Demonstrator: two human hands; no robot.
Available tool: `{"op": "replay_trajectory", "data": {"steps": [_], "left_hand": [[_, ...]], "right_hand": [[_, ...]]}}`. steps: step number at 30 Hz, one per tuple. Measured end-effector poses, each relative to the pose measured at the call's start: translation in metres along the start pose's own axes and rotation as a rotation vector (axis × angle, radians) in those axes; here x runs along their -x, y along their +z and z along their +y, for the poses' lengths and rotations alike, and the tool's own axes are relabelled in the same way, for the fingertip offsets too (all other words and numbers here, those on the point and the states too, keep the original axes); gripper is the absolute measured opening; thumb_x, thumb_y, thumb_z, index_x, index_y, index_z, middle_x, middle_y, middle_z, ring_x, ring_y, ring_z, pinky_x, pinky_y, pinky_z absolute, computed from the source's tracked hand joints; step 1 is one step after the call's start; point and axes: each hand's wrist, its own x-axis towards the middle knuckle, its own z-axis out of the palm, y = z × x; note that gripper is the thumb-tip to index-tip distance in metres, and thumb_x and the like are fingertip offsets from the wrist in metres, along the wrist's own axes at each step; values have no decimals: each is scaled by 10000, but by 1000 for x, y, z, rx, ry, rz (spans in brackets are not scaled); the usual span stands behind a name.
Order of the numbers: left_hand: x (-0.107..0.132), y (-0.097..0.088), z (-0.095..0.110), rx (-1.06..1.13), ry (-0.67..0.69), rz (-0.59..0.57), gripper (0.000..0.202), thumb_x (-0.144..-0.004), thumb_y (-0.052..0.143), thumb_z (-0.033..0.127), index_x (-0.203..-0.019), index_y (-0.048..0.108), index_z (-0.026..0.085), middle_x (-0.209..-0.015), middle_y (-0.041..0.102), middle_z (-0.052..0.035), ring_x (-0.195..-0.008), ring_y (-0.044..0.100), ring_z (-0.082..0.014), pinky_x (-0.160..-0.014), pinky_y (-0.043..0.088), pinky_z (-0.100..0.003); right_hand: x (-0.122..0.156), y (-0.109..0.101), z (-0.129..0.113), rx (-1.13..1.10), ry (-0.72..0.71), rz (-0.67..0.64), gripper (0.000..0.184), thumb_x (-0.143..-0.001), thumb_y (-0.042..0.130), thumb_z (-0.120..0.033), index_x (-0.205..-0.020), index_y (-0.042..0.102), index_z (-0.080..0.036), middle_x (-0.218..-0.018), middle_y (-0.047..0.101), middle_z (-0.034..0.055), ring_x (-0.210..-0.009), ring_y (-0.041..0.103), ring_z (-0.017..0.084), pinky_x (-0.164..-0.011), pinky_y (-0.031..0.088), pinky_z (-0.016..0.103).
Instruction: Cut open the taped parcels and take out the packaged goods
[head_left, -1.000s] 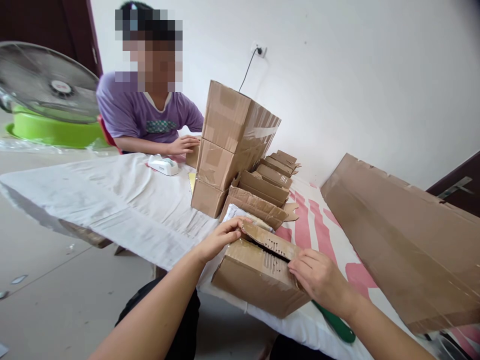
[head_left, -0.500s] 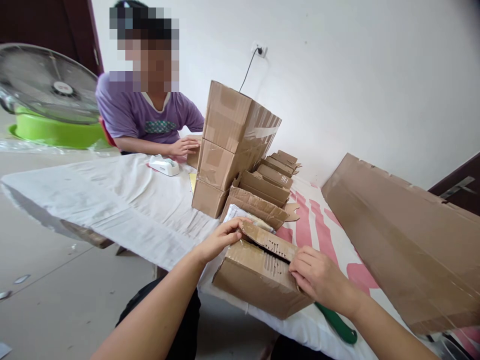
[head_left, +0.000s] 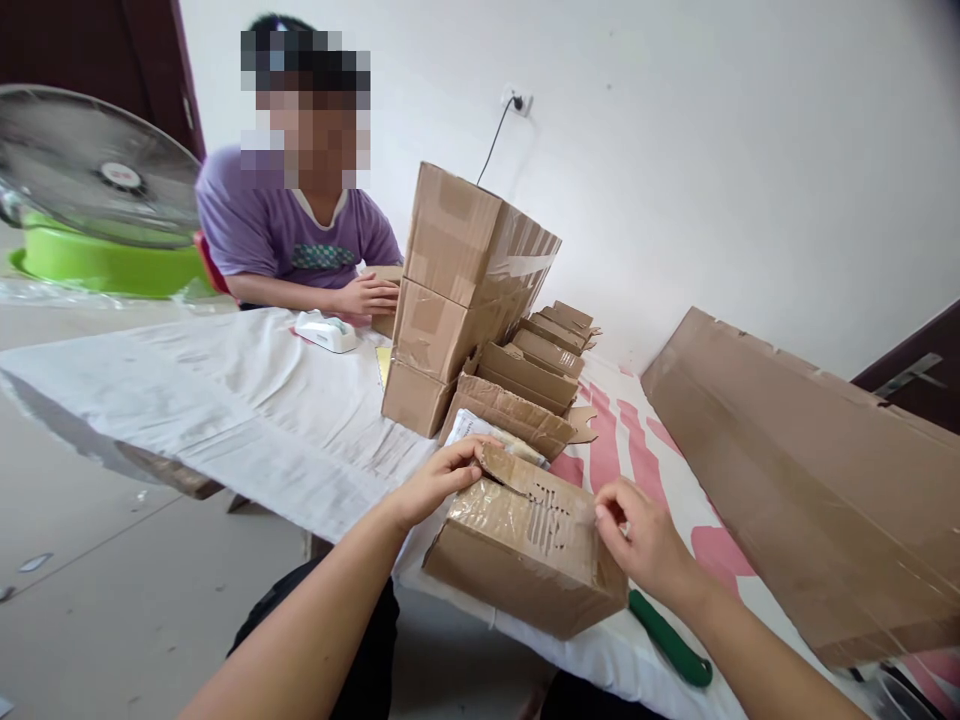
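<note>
A brown cardboard box [head_left: 517,575] stands in front of me at the table's near edge. Its top flap [head_left: 574,500] lies almost flat at the right end, while a dark gap shows under the left end. My left hand [head_left: 442,485] grips the flap's left corner, thumb on the near side. At the box's right end, my right hand [head_left: 645,535] has its fingers curled in, with the tips close to the top edge; nothing shows in them. A green handle [head_left: 671,640] lies beside the box, below my right wrist.
Three stacked cartons [head_left: 431,325] rise behind the box. Beside them runs a row of opened boxes [head_left: 525,375], with a printed packet [head_left: 495,435] in front. A large cardboard sheet [head_left: 810,480] leans at right. Across the table [head_left: 225,400] sits a person [head_left: 300,230] near a white tape dispenser [head_left: 326,330].
The flap's right end has come down onto the box. My right hand has let go of it and moved slightly right; my left hand keeps its place.
</note>
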Motion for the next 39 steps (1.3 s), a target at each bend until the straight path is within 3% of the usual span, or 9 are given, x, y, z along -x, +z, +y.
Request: {"op": "replay_trajectory", "data": {"steps": [3, 5, 8, 14, 20, 24, 26, 31, 39], "left_hand": [[0, 0, 2, -6, -2, -9, 311, -820, 603, 484, -861, 627, 177, -1289, 572, -87, -1184, 503, -317, -1051, 339, -409], [0, 0, 3, 0, -2, -10, 313, -821, 606, 485, -860, 626, 175, -1282, 573, -93, -1194, 495, -319, -1046, 345, -419], [0, 1, 2, 18, -4, -6, 324, -817, 609, 494, -867, 626, 175, -1267, 578, -98, -1183, 503, -321, -1037, 356, -429], [-1, 0, -1, 6, -10, -3, 305, -811, 603, 480, -867, 626, 181, -1264, 576, -84, -1168, 513, -317, -1038, 349, -425], [-1, 1, -1, 19, -18, 12, 291, -811, 602, 465, -850, 624, 177, -1272, 579, -81, -1187, 510, -319, -1025, 363, -407], [-1, 4, 0, 30, -34, 26, 293, -817, 593, 463, -893, 641, 185, -1294, 574, -72, -1193, 512, -318, -1014, 377, -397], [0, 4, 0, 37, -45, 31, 304, -821, 586, 464, -940, 652, 192, -1305, 571, -68, -1197, 513, -318, -1006, 388, -394], [1, 4, 0, 40, -64, 29, 354, -821, 586, 482, -1017, 652, 194, -1314, 568, -68, -1184, 517, -314, -999, 398, -391], [-1, 3, -2, 34, -36, 21, 313, -840, 574, 483, -920, 631, 185, -1269, 581, -69, -1141, 527, -296, -1012, 367, -391]], "right_hand": [[-1, 0, 12, -198, 236, 52, 119, -938, 410, -292, -870, 484, -228, -734, 619, 2, -628, 644, 150, -550, 506, 256], [-2, 0, 18, -215, 294, 75, 112, -914, 444, -286, -975, 513, -222, -854, 656, 31, -738, 676, 164, -612, 537, 266], [-3, 0, 20, -127, 255, 58, 207, -874, 475, -264, -1060, 557, -220, -984, 665, 61, -855, 661, 183, -706, 547, 301], [-3, -4, 5, -20, 140, -97, 176, -907, 441, -264, -862, 608, -231, -856, 683, 32, -806, 639, 191, -745, 512, 340], [-3, -3, 15, -208, 213, -1, 254, -928, 384, -249, -1072, 591, -218, -909, 701, 46, -799, 679, 172, -710, 537, 302], [-5, -3, 22, -193, 103, -22, 252, -821, 366, -107, -749, 583, -215, -817, 657, 30, -740, 634, 158, -677, 500, 291], [-7, -4, 19, -137, 60, -64, 249, -800, 364, -78, -687, 538, -216, -791, 630, 21, -710, 600, 152, -658, 473, 288], [-11, -7, 10, -63, 22, -175, 237, -834, 368, -81, -725, 530, -215, -776, 602, 14, -707, 566, 153, -662, 447, 288], [-15, -12, 10, -22, 107, -251, 193, -892, 388, -174, -778, 539, -214, -817, 593, 23, -751, 560, 170, -702, 437, 326]]}}
